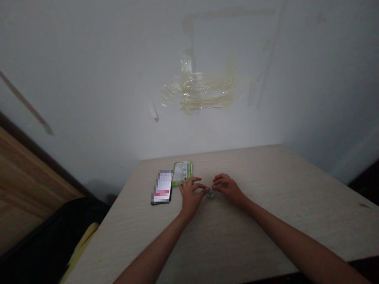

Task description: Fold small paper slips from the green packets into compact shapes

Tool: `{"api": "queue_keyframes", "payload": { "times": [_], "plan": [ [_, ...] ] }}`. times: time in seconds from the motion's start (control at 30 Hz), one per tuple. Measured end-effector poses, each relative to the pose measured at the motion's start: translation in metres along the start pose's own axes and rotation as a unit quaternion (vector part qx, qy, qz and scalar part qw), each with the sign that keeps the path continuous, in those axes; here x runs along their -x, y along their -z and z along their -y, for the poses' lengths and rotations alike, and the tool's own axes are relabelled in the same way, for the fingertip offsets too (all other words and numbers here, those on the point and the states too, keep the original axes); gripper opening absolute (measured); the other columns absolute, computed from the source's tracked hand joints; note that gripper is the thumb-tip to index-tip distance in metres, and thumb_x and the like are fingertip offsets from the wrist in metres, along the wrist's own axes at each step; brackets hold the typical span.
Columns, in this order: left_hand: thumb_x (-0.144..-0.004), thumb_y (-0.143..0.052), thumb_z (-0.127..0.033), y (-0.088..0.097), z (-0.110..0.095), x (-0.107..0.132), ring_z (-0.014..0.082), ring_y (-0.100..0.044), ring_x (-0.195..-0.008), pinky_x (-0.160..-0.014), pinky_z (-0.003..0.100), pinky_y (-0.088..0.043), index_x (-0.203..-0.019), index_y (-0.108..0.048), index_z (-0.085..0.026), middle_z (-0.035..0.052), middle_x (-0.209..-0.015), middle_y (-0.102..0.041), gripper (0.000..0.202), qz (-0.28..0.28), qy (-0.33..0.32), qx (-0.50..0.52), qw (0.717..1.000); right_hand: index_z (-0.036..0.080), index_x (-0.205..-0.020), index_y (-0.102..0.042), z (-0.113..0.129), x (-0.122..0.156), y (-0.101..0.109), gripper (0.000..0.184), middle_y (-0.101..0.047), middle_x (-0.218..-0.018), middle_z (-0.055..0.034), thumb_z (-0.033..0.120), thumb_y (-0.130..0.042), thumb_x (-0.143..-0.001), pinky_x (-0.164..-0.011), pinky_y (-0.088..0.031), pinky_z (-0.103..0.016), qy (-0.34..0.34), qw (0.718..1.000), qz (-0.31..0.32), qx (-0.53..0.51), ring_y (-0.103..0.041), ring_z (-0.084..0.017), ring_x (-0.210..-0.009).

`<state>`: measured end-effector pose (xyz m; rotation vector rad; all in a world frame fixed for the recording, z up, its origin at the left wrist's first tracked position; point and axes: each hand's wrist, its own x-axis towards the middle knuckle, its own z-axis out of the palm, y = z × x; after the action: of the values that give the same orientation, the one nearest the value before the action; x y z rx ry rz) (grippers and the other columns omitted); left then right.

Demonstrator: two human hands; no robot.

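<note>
A small, round, multicoloured thing (pixel 211 194) stands at or just above the table, between my two hands; it is too small and dim to name. My left hand (pixel 192 193) pinches its left side with thumb and forefinger, the other fingers loosely spread. From the right, the fingertips of my right hand (pixel 229 188) close on its upper edge. Just behind my left hand lies a flat green and white packet (pixel 182 171), its lower right part hidden by the fingers.
A phone (pixel 162 186) with a lit, blurred screen lies left of the packet. The pale wooden table (pixel 266 177) reaches back to a grey wall (pixel 103 79) with old tape (pixel 201 92) on it. Dark and yellow cloth (pixel 81 244) sits beyond the left edge.
</note>
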<state>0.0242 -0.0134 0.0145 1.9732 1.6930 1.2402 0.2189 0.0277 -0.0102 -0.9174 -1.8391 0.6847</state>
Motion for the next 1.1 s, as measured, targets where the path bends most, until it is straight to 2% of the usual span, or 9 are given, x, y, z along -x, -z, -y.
{"api": "queue_keyframes", "payload": {
  "times": [0.37, 0.9, 1.1],
  "plan": [
    [-0.073, -0.075, -0.026, 0.003, 0.005, -0.002, 0.0242, -0.053, -0.113, -0.106, 0.053, -0.025, -0.073, -0.072, -0.028, -0.0005, -0.11, -0.066, 0.003, -0.008, -0.007, 0.003, 1.0, 0.022, -0.078, -0.07, -0.001, -0.001, 0.005, 0.014, -0.065, -0.094, -0.0051, 0.036, -0.068, -0.08, -0.09, -0.044, -0.037, -0.023, 0.999, -0.022, -0.017, -0.059, -0.02, -0.094],
    [-0.075, -0.073, -0.023, 0.001, 0.009, -0.004, 0.0243, -0.053, -0.112, -0.106, 0.052, -0.026, -0.077, -0.069, -0.025, 0.0016, -0.108, -0.066, 0.005, -0.028, -0.016, 0.001, 0.999, 0.022, -0.078, -0.067, -0.004, -0.003, 0.007, 0.012, -0.066, -0.092, -0.0051, 0.033, -0.065, -0.081, -0.089, -0.043, -0.037, -0.022, 0.999, -0.041, 0.012, -0.059, -0.02, -0.093],
    [-0.075, -0.072, -0.021, -0.002, 0.012, -0.004, 0.0246, -0.053, -0.111, -0.103, 0.05, -0.031, -0.078, -0.069, -0.023, 0.0042, -0.109, -0.064, 0.005, -0.045, -0.019, -0.013, 0.999, 0.022, -0.078, -0.066, -0.009, -0.003, 0.009, 0.01, -0.066, -0.093, -0.005, 0.032, -0.065, -0.082, -0.089, -0.042, -0.037, -0.015, 0.998, -0.047, 0.048, -0.058, -0.02, -0.094]
  ]
}}
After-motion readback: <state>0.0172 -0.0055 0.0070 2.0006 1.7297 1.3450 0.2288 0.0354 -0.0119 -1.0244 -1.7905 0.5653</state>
